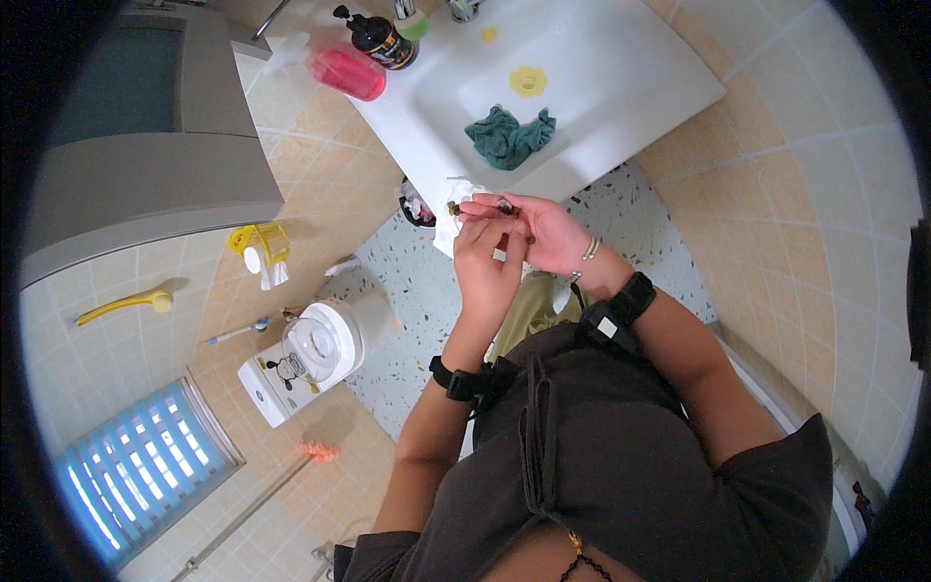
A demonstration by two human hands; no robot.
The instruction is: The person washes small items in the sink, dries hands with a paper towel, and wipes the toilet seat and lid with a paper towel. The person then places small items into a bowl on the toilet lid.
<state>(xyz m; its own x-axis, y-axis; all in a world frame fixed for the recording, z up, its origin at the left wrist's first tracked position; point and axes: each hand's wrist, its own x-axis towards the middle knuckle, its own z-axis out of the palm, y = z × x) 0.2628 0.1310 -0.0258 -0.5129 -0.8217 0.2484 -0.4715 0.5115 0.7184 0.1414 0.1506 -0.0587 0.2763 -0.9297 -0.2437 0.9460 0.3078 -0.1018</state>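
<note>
My right hand [549, 225] is turned palm up near the front edge of the white washbasin [618, 134]. A small dark, shiny object [505, 206] lies against its fingers, too small to name. My left hand [486, 251] reaches over the right palm, its thumb and fingertips bent together there. Whether they pinch anything is hidden. A second small dark and yellowish piece [454, 209] shows by the right fingertips. Below the hands, crumpled white tissue [445, 236] lies along the basin's edge. Inside the basin is a wet-looking green cloth [509, 138].
A pink bottle [349, 73] and a black pump bottle [378, 42] stand on the basin's left rim, by the tap [463, 10]. A filled waste bin [416, 204] is below. The toilet [320, 342] stands left; a grey cabinet [145, 174] juts out above.
</note>
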